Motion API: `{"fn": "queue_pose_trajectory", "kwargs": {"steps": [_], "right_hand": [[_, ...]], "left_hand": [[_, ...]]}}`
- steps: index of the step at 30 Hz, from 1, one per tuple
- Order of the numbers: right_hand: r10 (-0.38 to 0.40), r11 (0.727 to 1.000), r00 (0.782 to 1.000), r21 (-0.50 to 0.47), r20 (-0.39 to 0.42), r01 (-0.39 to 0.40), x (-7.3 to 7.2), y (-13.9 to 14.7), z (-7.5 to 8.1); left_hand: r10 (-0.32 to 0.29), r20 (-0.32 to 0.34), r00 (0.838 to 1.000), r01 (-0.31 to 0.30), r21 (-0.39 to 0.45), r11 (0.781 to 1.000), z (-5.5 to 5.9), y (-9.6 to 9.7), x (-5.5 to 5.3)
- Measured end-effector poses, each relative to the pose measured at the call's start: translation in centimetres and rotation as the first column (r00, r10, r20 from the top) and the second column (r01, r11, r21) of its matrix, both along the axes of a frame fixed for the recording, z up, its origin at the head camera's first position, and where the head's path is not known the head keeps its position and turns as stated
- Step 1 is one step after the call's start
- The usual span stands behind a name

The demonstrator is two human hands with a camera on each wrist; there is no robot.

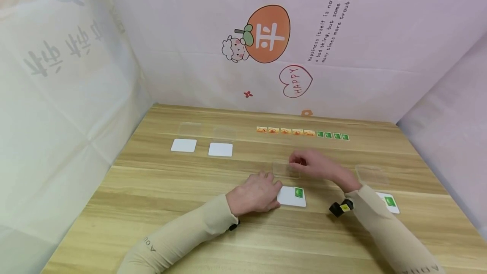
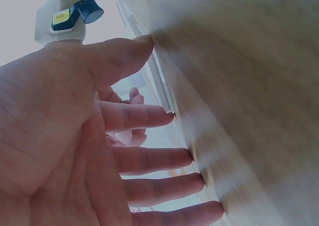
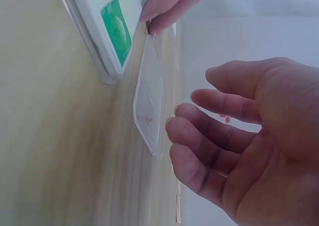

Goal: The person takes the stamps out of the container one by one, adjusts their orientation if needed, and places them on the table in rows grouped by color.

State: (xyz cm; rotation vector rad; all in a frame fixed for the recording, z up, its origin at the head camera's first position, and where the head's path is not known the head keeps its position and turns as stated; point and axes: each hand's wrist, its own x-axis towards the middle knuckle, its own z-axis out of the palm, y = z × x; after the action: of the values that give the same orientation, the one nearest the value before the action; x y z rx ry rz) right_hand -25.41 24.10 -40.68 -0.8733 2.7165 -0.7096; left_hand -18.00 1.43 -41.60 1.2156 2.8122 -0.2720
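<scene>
1. Left hand [image 1: 256, 193]: fingers extended, tips on the table [image 1: 160, 219]; thumb and index finger touch the left end of a white card [image 1: 287, 198].
2. The card lies flat before the person, a green sticker [image 1: 299, 192] at its far right corner.
3. Right hand [image 1: 313, 164]: fingers loosely bent, holding nothing, above the right end of a clear sheet [image 1: 280, 171] just beyond the card.
4. Farther back, orange stickers [image 1: 285, 131] and green stickers [image 1: 332, 135] form one row.
5. Two blank cards [image 1: 220, 149] lie left.
</scene>
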Motion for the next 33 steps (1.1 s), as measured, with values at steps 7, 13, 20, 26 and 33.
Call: {"fn": "queue_pose_trajectory", "kwargs": {"steps": [7,13,20,26,33], "right_hand": [[-0.011,1.000,0.999,0.001,0.033,0.011,1.0,0.2,-0.2],[-0.004,1.000,0.999,-0.003,0.032,0.004,1.8,0.3,-0.2],[0.014,1.000,0.997,-0.001,0.073,-0.014,2.4,0.8,-0.5],[0.045,0.999,0.996,0.018,0.073,-0.046,2.8,0.8,-0.7],[0.032,0.999,0.997,0.033,0.072,-0.034,3.3,1.0,-0.9]], "left_hand": [[0.006,0.011,1.000,-0.006,0.002,1.000,0.1,-0.1,0.0],[-0.002,-0.002,1.000,0.002,0.015,1.000,0.0,-0.2,0.0],[-0.005,-0.012,1.000,0.005,0.013,1.000,0.0,-0.2,0.0],[0.002,-0.010,1.000,-0.002,0.008,1.000,0.0,-0.2,0.1],[-0.001,-0.004,1.000,0.001,0.011,1.000,0.1,-0.2,0.1]]}}
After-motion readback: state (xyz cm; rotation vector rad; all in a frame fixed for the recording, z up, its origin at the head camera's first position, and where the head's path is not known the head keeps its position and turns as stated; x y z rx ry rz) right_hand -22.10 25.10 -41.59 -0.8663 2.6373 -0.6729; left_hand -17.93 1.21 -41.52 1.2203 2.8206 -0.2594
